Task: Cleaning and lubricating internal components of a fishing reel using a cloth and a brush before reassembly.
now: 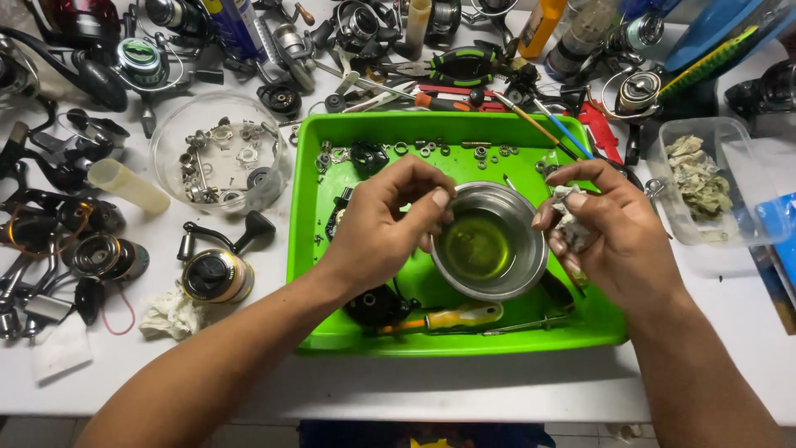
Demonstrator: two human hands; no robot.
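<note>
Over the green tray (pixel 315 249), the left hand (pixel 381 224) pinches something tiny at the steel bowl's (pixel 531 274) slippery rim, while the right hand (pixel 613 232) clamps a soft rag (pixel 570 226).

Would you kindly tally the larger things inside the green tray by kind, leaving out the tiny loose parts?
Metal bowl: 1
Screwdriver with a yellow handle: 1
Black reel parts: 2
Total: 4, all inside the green tray; small washers and screws lie along its far edge, uncounted.
</note>
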